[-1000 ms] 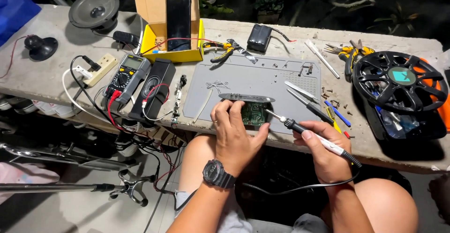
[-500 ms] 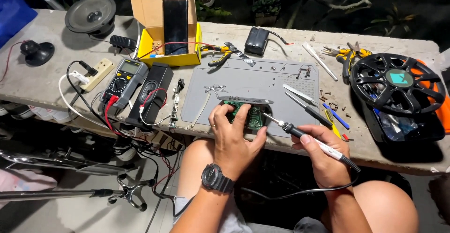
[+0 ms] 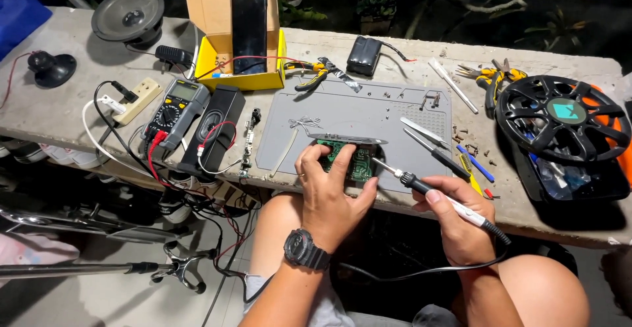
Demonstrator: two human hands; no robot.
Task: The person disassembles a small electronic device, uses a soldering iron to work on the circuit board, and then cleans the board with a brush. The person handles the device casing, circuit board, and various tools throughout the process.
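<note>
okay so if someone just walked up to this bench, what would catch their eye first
Probably the two hands at the near edge of the grey work mat: the left hand steadies a small green circuit board while the right hand holds a soldering iron, tip at the board. Next, the black fan-like wheel at far right and the open cardboard box at the back.

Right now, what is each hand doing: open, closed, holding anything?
Left hand: closed over the green circuit board, pinning it on the grey mat.
Right hand: closed around the soldering iron, tip at the board.
</note>
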